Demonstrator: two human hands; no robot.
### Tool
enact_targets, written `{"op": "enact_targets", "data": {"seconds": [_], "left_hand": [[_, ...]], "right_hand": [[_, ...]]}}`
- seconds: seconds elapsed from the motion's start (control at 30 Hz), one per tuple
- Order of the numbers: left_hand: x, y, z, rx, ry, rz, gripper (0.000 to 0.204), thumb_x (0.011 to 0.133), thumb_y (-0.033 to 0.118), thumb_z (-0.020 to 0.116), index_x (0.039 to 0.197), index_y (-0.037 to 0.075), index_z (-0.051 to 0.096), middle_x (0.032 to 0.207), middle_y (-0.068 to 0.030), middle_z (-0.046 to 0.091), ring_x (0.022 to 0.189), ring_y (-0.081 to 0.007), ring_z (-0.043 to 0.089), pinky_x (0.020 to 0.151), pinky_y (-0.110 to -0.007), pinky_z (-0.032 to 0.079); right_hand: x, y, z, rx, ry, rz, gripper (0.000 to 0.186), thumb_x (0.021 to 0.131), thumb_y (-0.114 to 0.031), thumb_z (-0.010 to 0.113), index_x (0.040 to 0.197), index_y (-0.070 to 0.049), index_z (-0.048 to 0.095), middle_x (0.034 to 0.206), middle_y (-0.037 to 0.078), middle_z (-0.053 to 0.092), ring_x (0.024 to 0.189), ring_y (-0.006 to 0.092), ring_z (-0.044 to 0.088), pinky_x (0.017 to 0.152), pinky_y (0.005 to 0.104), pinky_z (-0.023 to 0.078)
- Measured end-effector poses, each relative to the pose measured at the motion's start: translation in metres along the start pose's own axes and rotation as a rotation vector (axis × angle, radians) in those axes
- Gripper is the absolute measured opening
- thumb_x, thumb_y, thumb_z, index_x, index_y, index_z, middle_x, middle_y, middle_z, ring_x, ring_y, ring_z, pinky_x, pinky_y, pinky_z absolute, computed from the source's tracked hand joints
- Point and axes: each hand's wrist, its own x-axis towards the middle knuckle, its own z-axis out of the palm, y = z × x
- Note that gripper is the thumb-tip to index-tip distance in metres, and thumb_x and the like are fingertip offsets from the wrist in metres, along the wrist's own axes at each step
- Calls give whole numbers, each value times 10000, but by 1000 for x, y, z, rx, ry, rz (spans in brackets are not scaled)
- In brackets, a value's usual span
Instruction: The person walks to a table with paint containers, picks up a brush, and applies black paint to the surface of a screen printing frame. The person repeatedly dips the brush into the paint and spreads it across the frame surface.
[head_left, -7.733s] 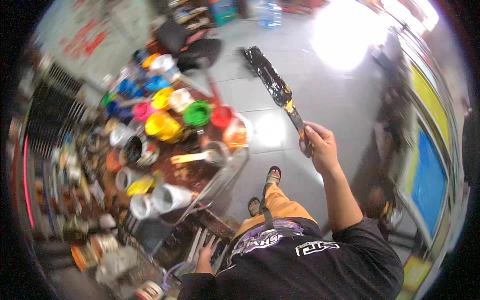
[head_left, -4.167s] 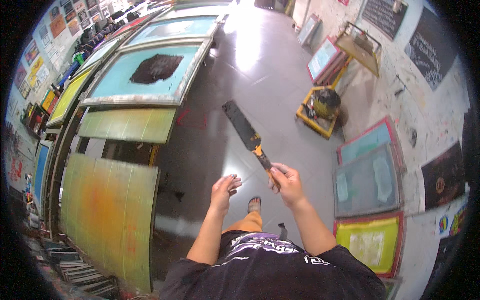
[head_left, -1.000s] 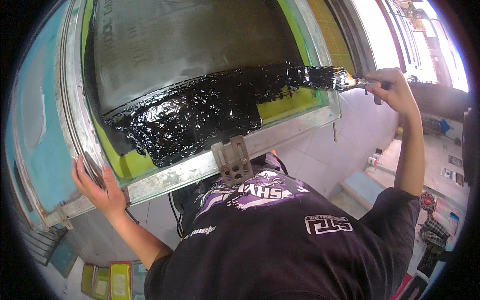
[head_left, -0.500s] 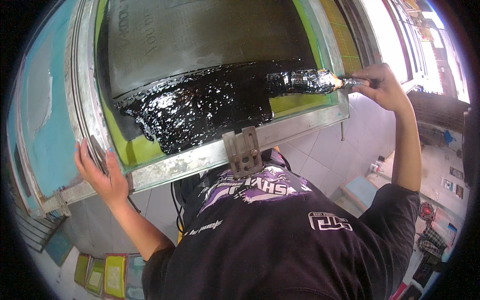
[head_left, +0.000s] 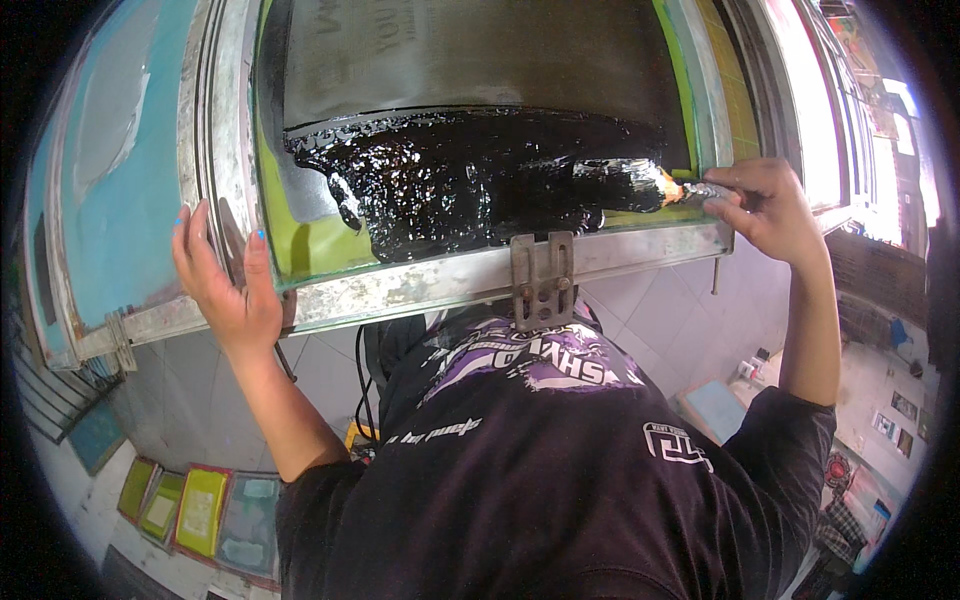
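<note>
My right hand (head_left: pixel 765 205) is closed round the ink-smeared handle of a spatula (head_left: pixel 625 186), which lies sideways over the front right of a printing screen (head_left: pixel 330 252). Thick black ink coats its blade. A wide glossy pool of black ink (head_left: pixel 430 185) spreads along the near part of the mesh, lumpy at its left. My left hand (head_left: pixel 232 285) is open at the screen's front left corner, fingers and thumb apart, against the metal frame (head_left: pixel 390 290). Whether it presses on the frame I cannot tell.
A slotted metal bracket (head_left: pixel 542 280) is fixed at the middle of the front rail, close to my shirt. Another screen, blue (head_left: pixel 130 200), adjoins on the left. Several small framed screens (head_left: pixel 203 510) stand on the floor at lower left. A cluttered surface (head_left: pixel 870 400) lies at right.
The spatula has come slightly nearer the front rail, still in my right hand. My left hand stays at the corner. The whole view has shifted, so the screen appears farther right and higher.
</note>
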Motion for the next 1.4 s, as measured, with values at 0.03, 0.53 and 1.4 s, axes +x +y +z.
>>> {"op": "enact_targets", "data": {"seconds": [0.03,0.53,1.4], "left_hand": [[0,0,0,-1,2,-3,489,836,273,570,1228,10,445,1288,-241,386,1212,-374,354,1005,-447,248],[-1,-2,2,-4,23,0,497,830,268,582,1229,7,440,1292,-241,383,1214,-382,347,1007,-454,243],[-3,1,1,-41,107,0,424,878,244,508,1225,8,450,1282,-222,396,1217,-358,359,1007,-426,266]], "right_hand": [[2,-4,1,-2,-11,-1,269,675,-152,714,909,-23,678,589,91,548,503,162,506,489,282,407],[41,-40,57,303,15,-175,270,723,-196,691,920,-12,665,779,143,652,680,204,621,635,289,477],[41,-37,9,91,-479,424,496,872,-405,537,572,-13,589,464,47,503,407,112,474,415,282,354]]}}
